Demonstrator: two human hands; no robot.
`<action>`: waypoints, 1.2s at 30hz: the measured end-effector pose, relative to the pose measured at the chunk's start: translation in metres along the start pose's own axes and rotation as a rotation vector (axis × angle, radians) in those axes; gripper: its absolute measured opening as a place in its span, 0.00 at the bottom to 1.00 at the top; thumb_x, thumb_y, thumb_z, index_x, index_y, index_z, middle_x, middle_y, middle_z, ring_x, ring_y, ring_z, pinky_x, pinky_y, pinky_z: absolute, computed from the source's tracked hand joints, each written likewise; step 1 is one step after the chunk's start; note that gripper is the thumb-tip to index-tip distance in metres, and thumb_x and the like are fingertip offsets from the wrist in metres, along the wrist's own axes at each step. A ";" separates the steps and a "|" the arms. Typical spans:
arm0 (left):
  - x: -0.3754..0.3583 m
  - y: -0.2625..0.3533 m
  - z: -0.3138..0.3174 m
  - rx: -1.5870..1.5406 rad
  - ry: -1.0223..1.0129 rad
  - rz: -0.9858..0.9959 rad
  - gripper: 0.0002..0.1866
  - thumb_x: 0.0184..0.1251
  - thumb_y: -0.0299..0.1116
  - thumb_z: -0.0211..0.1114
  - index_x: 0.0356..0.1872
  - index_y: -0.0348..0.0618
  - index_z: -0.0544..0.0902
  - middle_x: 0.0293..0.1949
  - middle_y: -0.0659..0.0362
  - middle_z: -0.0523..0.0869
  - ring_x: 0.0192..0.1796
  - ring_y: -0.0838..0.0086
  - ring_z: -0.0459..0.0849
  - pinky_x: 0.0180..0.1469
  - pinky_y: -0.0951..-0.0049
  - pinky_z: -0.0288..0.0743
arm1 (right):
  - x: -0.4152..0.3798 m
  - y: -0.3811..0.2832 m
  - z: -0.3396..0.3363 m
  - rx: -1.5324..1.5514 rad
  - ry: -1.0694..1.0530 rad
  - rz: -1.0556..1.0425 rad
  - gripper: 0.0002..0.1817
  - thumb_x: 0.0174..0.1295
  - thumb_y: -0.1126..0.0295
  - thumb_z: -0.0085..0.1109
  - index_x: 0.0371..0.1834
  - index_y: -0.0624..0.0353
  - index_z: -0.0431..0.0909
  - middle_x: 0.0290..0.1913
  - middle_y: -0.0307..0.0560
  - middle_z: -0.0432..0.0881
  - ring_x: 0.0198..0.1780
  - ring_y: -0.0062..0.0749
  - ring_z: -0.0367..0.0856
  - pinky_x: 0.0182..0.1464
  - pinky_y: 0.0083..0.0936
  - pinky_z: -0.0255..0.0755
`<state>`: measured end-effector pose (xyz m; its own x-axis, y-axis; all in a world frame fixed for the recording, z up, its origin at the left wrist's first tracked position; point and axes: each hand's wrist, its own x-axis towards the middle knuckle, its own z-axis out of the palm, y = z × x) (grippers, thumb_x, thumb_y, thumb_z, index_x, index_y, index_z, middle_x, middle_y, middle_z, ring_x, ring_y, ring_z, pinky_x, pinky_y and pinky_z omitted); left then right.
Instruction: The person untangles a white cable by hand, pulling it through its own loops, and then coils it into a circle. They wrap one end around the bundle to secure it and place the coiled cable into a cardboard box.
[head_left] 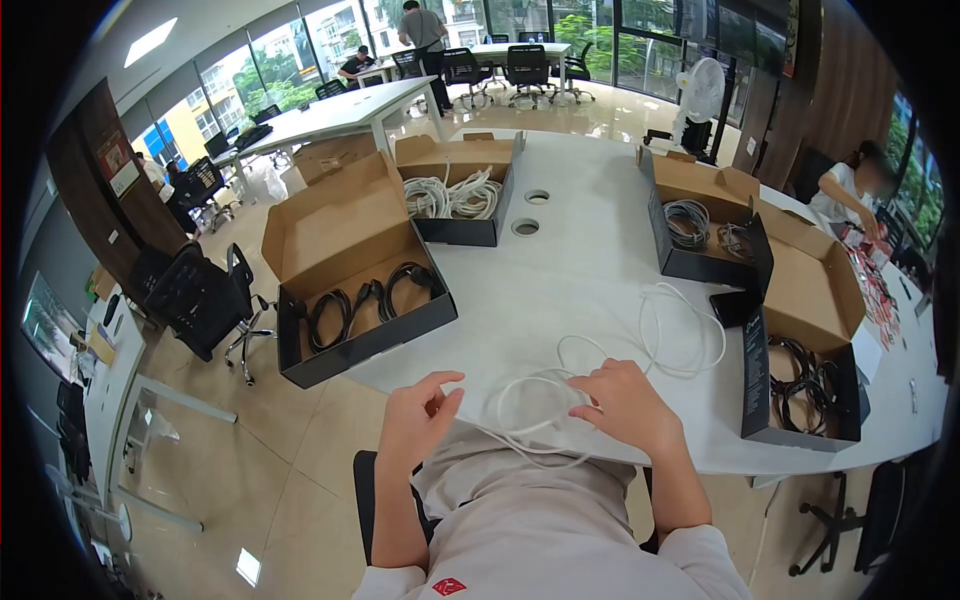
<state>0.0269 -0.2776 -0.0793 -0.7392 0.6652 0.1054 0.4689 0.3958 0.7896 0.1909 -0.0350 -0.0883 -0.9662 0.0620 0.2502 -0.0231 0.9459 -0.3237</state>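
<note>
White cable: a long, thin, round cord with a smooth-looking plastic jacket (530,431), gathered into loose, uneven loops of differing width; no plug or end can be made out.
Where it lies: at the near edge of the white desk (575,275), between the two hands, with lower strands hanging over the edge by the lap and wider loops spread on the desktop to the right.
Right hand: over the right side of the coil (630,405), thumb and forefinger appearing to pinch the white cable there.
Left hand: just left of the coil (412,425), fingers curled, thumb and forefinger apart with no cord visible between them.
Handling: probably light, soft and springy, a little slick, not fragile; loose turns likely slip or tangle more readily than they break.
Best hold: probably several strands together at one side of the coil, the other hand guiding the loose run.
Left boxes: a black cardboard box with a brown inside (375,350) containing black cables (333,320); behind it, a similar box (460,232) with white coiled cables (470,195).
Right boxes: a rear box (705,265) with grey coils (687,222); a nearer one (800,437) with black cords (805,385).
</note>
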 end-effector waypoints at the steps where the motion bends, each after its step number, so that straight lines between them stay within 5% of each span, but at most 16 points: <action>1: 0.002 0.001 0.004 0.074 -0.017 0.014 0.13 0.63 0.33 0.65 0.47 0.40 0.83 0.23 0.59 0.82 0.26 0.75 0.79 0.31 0.77 0.70 | -0.002 0.000 0.004 -0.042 -0.023 0.027 0.19 0.54 0.62 0.67 0.48 0.57 0.81 0.27 0.43 0.81 0.37 0.41 0.78 0.45 0.36 0.68; 6: 0.010 -0.008 0.041 0.256 -0.093 0.133 0.19 0.58 0.41 0.69 0.46 0.41 0.83 0.24 0.56 0.82 0.27 0.65 0.80 0.33 0.68 0.73 | -0.014 -0.005 0.024 -0.158 -0.110 0.132 0.23 0.58 0.63 0.63 0.57 0.57 0.75 0.34 0.48 0.83 0.42 0.46 0.80 0.47 0.40 0.68; 11: 0.019 -0.018 0.077 0.151 -0.336 0.302 0.17 0.61 0.42 0.68 0.40 0.38 0.80 0.27 0.54 0.82 0.30 0.65 0.82 0.35 0.66 0.74 | -0.017 -0.005 0.028 0.004 0.048 0.164 0.22 0.60 0.66 0.62 0.57 0.60 0.75 0.36 0.51 0.83 0.42 0.49 0.80 0.45 0.40 0.70; 17: 0.031 -0.020 0.071 -0.665 -0.459 -0.077 0.06 0.74 0.33 0.54 0.42 0.43 0.69 0.27 0.59 0.81 0.30 0.76 0.80 0.31 0.75 0.75 | -0.025 -0.012 0.006 0.138 0.372 0.224 0.21 0.59 0.70 0.63 0.56 0.61 0.76 0.31 0.50 0.80 0.37 0.46 0.78 0.41 0.35 0.72; 23: 0.044 -0.028 0.034 -1.081 -0.048 0.085 0.05 0.77 0.35 0.50 0.43 0.48 0.69 0.27 0.60 0.79 0.26 0.76 0.79 0.30 0.77 0.74 | -0.040 0.004 -0.016 0.138 0.385 0.238 0.22 0.49 0.71 0.72 0.50 0.56 0.81 0.31 0.44 0.80 0.38 0.38 0.77 0.42 0.30 0.71; 29: 0.046 -0.037 0.031 -1.544 -0.139 0.221 0.08 0.77 0.40 0.51 0.44 0.49 0.68 0.32 0.59 0.78 0.33 0.73 0.80 0.39 0.72 0.76 | -0.035 -0.003 -0.024 0.062 0.459 0.179 0.10 0.47 0.67 0.73 0.33 0.54 0.86 0.26 0.38 0.76 0.35 0.33 0.74 0.42 0.31 0.67; 32: 0.043 -0.036 0.034 -1.308 -0.064 0.208 0.12 0.73 0.39 0.57 0.50 0.48 0.69 0.39 0.56 0.79 0.41 0.71 0.80 0.44 0.70 0.76 | -0.031 0.000 -0.024 -0.069 0.545 0.200 0.07 0.48 0.66 0.73 0.30 0.52 0.86 0.26 0.36 0.76 0.36 0.32 0.74 0.50 0.35 0.65; 36: 0.035 -0.040 0.041 -0.831 -0.107 0.246 0.32 0.66 0.37 0.64 0.67 0.42 0.61 0.52 0.52 0.78 0.50 0.69 0.80 0.53 0.69 0.74 | -0.025 0.009 -0.019 -0.274 0.561 0.258 0.06 0.48 0.66 0.72 0.28 0.53 0.86 0.28 0.37 0.77 0.40 0.32 0.75 0.61 0.44 0.59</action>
<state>0.0019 -0.2438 -0.1315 -0.5944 0.7435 0.3064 0.0737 -0.3290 0.9414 0.2197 -0.0221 -0.0802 -0.6504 0.3831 0.6559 0.3280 0.9205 -0.2124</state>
